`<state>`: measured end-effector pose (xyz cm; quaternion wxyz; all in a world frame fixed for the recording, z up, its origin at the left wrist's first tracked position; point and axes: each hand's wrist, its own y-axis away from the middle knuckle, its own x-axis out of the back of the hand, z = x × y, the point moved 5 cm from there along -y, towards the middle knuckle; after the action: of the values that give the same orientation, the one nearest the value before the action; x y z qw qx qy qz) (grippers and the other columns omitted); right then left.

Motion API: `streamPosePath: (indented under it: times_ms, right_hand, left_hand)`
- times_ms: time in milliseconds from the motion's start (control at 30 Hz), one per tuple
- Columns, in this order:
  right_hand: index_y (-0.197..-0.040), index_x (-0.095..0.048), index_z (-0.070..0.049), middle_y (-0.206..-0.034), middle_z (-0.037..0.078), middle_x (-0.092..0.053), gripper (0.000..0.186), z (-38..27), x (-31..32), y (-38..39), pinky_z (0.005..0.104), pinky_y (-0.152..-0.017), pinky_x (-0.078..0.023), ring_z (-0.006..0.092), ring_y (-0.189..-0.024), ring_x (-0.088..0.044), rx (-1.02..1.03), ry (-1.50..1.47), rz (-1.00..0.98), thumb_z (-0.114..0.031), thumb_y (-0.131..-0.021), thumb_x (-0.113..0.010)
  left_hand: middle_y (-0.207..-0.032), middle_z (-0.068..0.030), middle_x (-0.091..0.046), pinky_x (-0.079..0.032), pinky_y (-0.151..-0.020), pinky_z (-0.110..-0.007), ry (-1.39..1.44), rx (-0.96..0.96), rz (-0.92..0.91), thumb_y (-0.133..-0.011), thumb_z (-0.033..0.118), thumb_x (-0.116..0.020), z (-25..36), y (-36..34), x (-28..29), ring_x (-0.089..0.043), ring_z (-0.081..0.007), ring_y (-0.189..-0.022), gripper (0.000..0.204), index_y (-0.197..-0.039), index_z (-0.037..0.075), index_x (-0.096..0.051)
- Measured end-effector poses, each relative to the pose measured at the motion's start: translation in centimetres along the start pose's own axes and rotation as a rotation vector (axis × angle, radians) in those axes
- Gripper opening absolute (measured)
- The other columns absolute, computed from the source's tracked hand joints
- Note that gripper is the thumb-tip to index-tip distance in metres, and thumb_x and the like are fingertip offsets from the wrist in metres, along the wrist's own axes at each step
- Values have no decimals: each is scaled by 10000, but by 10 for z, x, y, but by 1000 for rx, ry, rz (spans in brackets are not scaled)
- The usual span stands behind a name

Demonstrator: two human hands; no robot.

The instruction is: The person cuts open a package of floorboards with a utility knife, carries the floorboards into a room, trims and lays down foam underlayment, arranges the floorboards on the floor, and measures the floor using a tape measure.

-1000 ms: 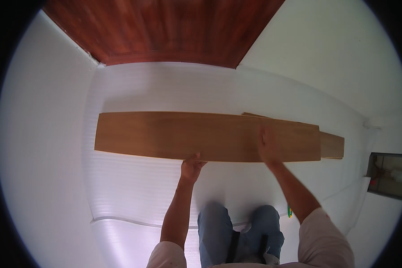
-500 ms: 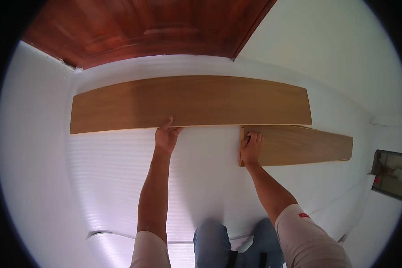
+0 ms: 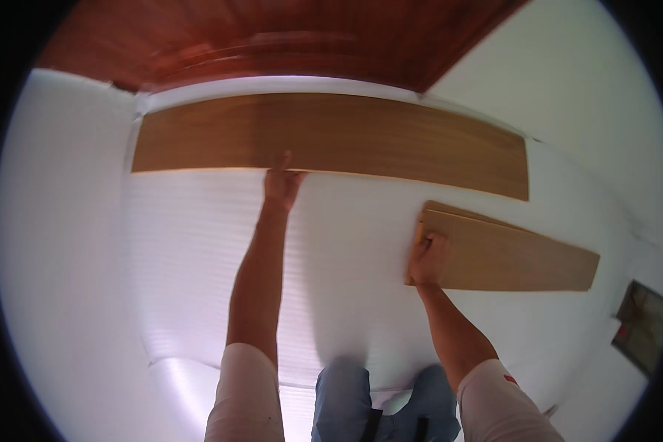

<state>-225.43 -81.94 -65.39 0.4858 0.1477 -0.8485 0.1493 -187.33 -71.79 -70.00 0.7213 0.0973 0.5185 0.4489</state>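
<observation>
A long wood-look floor plank (image 3: 390, 136) lies crosswise at the far side, close to the door. My left hand (image 3: 281, 186) holds its near edge, thumb on top and the other fingers mostly hidden below the edge. To the right and nearer to me is a pair of shorter planks (image 3: 519, 254), stacked and slightly fanned out. My right hand (image 3: 429, 259) is closed around their left end. A gap separates the short planks from the long one.
White ribbed foam underlay (image 3: 199, 243) covers the floor, with a seam near my knees. A reddish-brown panelled door (image 3: 287, 40) stands beyond the long plank. White walls (image 3: 574, 96) rise on both sides. An open box (image 3: 644, 328) sits at the far right.
The long plank has moved away from me, nearer the door, with my left hand on it. In my right hand the short planks have shifted nearer and right, tilted, and come apart from the long plank.
</observation>
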Motion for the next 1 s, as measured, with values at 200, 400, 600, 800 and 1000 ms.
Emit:
streamPosePath:
  times_ms: [200, 400, 600, 800, 1000]
  right_hand:
    - [-938, -521, -20, -950, 198, -540, 108, 31, 18, -6, 530, -788, -397, 404, -918, -493, 15, 183, -24, -105, -887, -477]
    - [-915, -511, -35, -916, 183, -516, 79, 19, 5, 2, 514, -776, -394, 401, -891, -483, 39, 217, -57, -87, -865, -479]
    - [-895, -495, -47, -891, 178, -489, 86, 10, 14, -5, 534, -756, -386, 401, -859, -471, 166, 300, 17, -117, -878, -447]
    - [-877, -482, -48, -877, 179, -478, 109, 17, 9, 0, 528, -749, -382, 392, -852, -471, 150, 259, 22, -149, -882, -440]
    - [-891, -483, -49, -877, 179, -478, 137, 21, 4, -1, 528, -734, -385, 393, -844, -471, 137, 255, 17, -174, -894, -428]
  left_hand:
    - [-1277, -75, -558, -523, -926, -437, 73, -59, 22, -951, 123, -625, -36, -13, -28, -558, -265, -1179, 432, -1349, 80, -464]
    - [-1403, -86, -472, -478, -1013, -448, 28, -120, -26, -967, 99, -592, -6, 8, -25, -497, -274, -1272, 503, -1424, 73, -382]
    - [-1359, -83, -497, -513, -964, -454, 96, -90, -11, -957, 93, -604, 2, -8, -34, -531, -257, -1221, 517, -1426, 88, -385]
    - [-1378, -101, -507, -514, -980, -456, 130, -125, 2, -982, 128, -590, -6, -17, -19, -533, -282, -1238, 455, -1399, 53, -423]
    - [-1310, -96, -554, -514, -977, -458, 149, -55, 142, -976, 131, -604, -5, -18, -21, -557, -278, -1202, 419, -1359, 46, -457]
